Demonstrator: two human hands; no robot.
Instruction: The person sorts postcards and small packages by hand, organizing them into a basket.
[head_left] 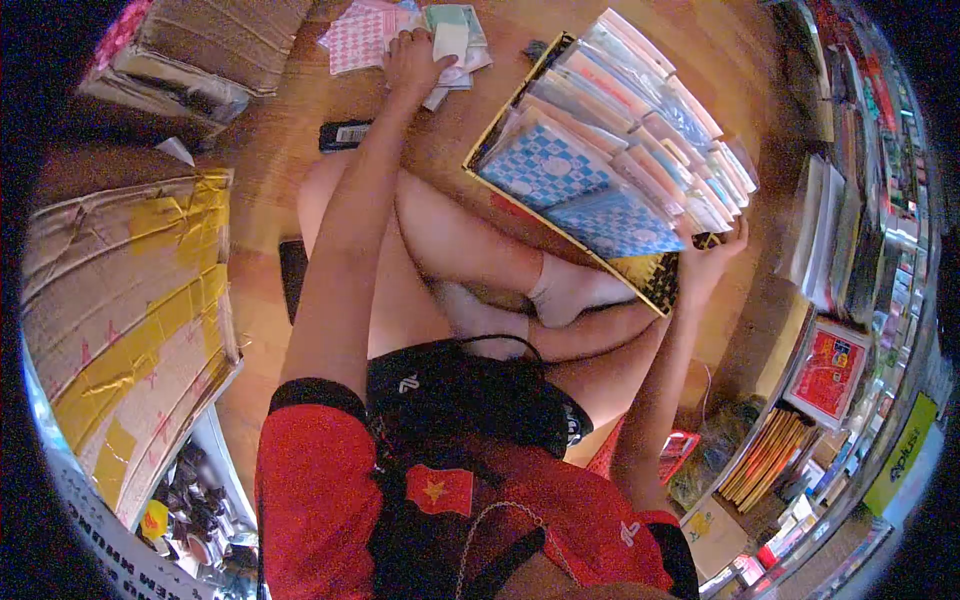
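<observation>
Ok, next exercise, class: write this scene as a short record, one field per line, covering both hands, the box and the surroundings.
Left hand: on loose flat packets, some pink-checked
Right hand: at the box's lower-right corner in the picture; grip unclear
Box: open, holding rows of packets, with blue-checked packets at the side nearest the person
Floor: wood-look
Left surroundings: cardboard carton with yellow tape
Right surroundings: red-and-white pack among other goods
</observation>
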